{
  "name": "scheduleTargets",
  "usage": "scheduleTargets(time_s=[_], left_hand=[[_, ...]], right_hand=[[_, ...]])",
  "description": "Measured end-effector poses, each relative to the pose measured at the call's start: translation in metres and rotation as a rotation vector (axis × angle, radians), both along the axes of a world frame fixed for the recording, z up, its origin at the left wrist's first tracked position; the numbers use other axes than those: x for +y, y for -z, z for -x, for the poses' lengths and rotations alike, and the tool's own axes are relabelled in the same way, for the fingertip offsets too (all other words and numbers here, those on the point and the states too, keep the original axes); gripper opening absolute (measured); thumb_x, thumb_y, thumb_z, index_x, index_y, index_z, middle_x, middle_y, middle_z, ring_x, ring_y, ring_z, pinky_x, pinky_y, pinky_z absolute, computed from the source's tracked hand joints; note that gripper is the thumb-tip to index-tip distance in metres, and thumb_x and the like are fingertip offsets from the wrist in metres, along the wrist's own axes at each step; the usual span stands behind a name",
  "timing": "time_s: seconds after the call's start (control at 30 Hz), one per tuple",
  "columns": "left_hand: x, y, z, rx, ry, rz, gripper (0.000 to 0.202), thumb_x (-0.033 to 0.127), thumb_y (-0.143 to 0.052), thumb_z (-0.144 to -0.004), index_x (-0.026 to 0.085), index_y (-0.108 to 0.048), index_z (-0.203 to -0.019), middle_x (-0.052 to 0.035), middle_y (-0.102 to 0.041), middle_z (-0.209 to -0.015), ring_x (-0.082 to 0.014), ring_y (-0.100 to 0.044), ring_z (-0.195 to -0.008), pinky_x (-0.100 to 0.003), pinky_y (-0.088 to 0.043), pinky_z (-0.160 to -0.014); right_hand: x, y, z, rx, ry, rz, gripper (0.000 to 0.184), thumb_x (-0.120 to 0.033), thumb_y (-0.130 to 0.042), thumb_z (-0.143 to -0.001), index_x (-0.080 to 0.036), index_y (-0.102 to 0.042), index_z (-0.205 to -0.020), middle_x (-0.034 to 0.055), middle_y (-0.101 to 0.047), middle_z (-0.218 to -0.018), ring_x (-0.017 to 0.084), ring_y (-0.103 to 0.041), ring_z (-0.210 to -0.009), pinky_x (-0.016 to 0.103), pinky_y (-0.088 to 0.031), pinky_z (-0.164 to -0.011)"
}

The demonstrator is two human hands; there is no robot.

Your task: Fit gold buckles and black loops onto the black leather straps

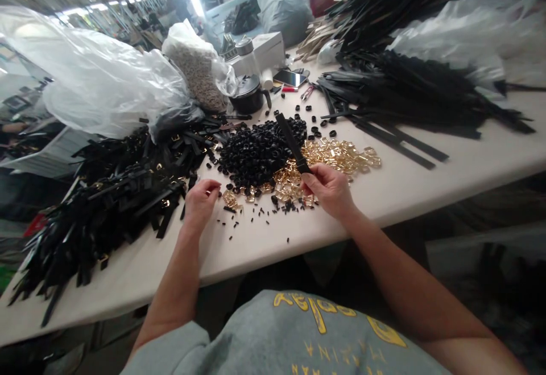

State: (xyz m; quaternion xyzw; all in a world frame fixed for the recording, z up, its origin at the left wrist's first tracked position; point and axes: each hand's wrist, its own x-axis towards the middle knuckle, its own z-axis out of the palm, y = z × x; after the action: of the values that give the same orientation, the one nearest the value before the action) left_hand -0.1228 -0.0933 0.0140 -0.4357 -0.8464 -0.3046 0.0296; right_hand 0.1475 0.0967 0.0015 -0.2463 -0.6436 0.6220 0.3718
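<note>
My right hand (327,188) is closed around the near end of a black strap (292,141), which angles up and away over the table. My left hand (201,198) rests on the white table (264,238) with its fingers curled, fingertips at the edge of a scatter of gold buckles (336,159); whether it holds a small piece I cannot make out. Behind both hands lies a heap of small black loops (256,150). Tiny black bits are strewn on the table in front of the hands.
A big pile of black straps with gold fittings (111,198) fills the left. More black straps (405,96) lie far right. Clear plastic bags (98,79), a black pot (249,95), a white box (267,50) and a phone (290,77) stand behind.
</note>
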Motion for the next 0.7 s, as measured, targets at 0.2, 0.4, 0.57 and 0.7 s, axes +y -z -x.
scheduleTargets(time_s=[0.2, 0.4, 0.57, 0.7], left_hand=[[-0.018, -0.005, 0.017, -0.057, 0.009, 0.103, 0.018, 0.028, -0.057, -0.079, 0.020, -0.071, -0.087, -0.0033, -0.070, -0.088, -0.0159, -0.062, -0.072, -0.028, -0.050, -0.074], [-0.014, 0.005, 0.012, -0.053, 0.078, 0.151, 0.014, 0.027, -0.061, -0.076, 0.019, -0.070, -0.083, -0.0037, -0.067, -0.083, -0.0167, -0.062, -0.071, -0.030, -0.049, -0.074], [-0.015, 0.010, 0.014, -0.043, 0.052, 0.114, 0.016, 0.035, -0.064, -0.078, 0.019, -0.068, -0.079, -0.0037, -0.066, -0.081, -0.0182, -0.061, -0.073, -0.032, -0.048, -0.074], [-0.010, 0.010, 0.009, 0.025, 0.071, 0.042, 0.018, 0.037, -0.063, -0.082, 0.020, -0.069, -0.078, -0.0048, -0.066, -0.087, -0.0182, -0.061, -0.076, -0.032, -0.048, -0.075]], right_hand=[[-0.014, -0.009, 0.018, 0.016, -0.039, 0.011, 0.035, -0.051, -0.068, -0.083, -0.017, -0.060, -0.080, 0.0005, -0.066, -0.064, 0.009, -0.059, -0.050, 0.019, -0.049, -0.048], [-0.037, -0.013, 0.040, 0.015, -0.110, 0.059, 0.038, -0.055, -0.066, -0.083, -0.017, -0.059, -0.080, 0.0005, -0.066, -0.064, 0.009, -0.059, -0.050, 0.021, -0.050, -0.048], [-0.046, -0.008, 0.048, 0.005, -0.150, 0.053, 0.040, -0.056, -0.065, -0.083, -0.017, -0.059, -0.080, 0.0012, -0.067, -0.066, 0.010, -0.060, -0.051, 0.021, -0.051, -0.050], [-0.045, 0.003, 0.049, -0.021, -0.150, 0.056, 0.040, -0.057, -0.065, -0.082, -0.017, -0.058, -0.081, 0.0013, -0.067, -0.065, 0.010, -0.061, -0.052, 0.022, -0.051, -0.050]])
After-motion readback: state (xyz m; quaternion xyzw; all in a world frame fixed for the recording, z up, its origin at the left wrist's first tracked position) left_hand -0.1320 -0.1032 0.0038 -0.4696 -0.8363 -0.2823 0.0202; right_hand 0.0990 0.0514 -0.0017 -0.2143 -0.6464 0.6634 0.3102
